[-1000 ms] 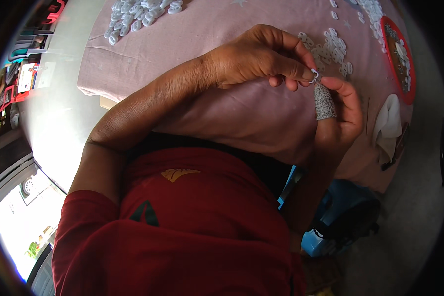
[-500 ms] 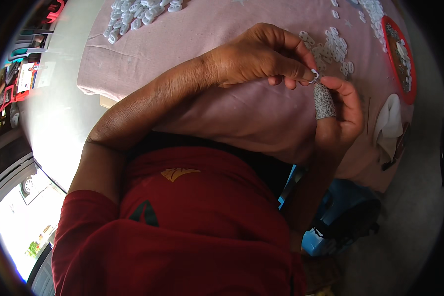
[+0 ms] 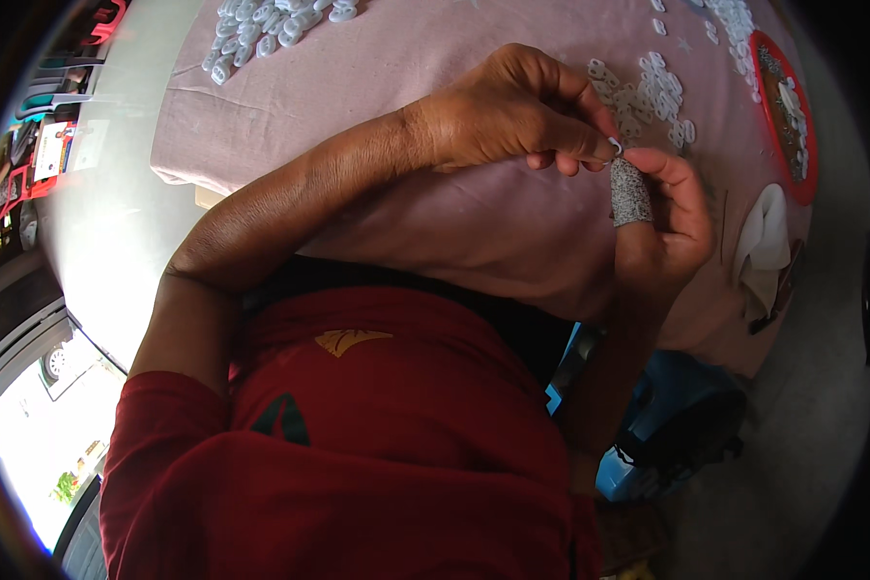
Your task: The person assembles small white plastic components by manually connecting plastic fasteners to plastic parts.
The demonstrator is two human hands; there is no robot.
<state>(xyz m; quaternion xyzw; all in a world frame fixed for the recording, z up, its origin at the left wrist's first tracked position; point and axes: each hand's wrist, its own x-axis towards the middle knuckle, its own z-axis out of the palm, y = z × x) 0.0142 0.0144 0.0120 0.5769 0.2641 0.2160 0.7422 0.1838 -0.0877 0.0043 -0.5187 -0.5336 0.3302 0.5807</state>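
Note:
Above the near part of the cloth-covered table, my left hand (image 3: 527, 116) pinches a small white plastic piece (image 3: 616, 144) between thumb and forefinger. My right hand (image 3: 681, 208) meets it from the right, its fingers closed around the lower end of the piece. A grey speckled sleeve (image 3: 631, 193) covers the right thumb. Fingertips hide most of the piece, and its exact shape is too small to tell. Just behind the hands lies a loose pile of similar white pieces (image 3: 659, 92) with holes in them.
A heap of white oval pieces (image 3: 261, 29) lies at the far left of the pink tablecloth (image 3: 387, 72). At right are a red tray (image 3: 810, 179) holding white pieces and grey bits, more white pieces (image 3: 730, 21), and a white cloth (image 3: 766, 232). Something blue (image 3: 672, 396) stands below the table's edge.
My right thumb in its sleeve has shifted slightly left and up against the white piece. The piece has turned a little and shows less. The left hand has barely moved.

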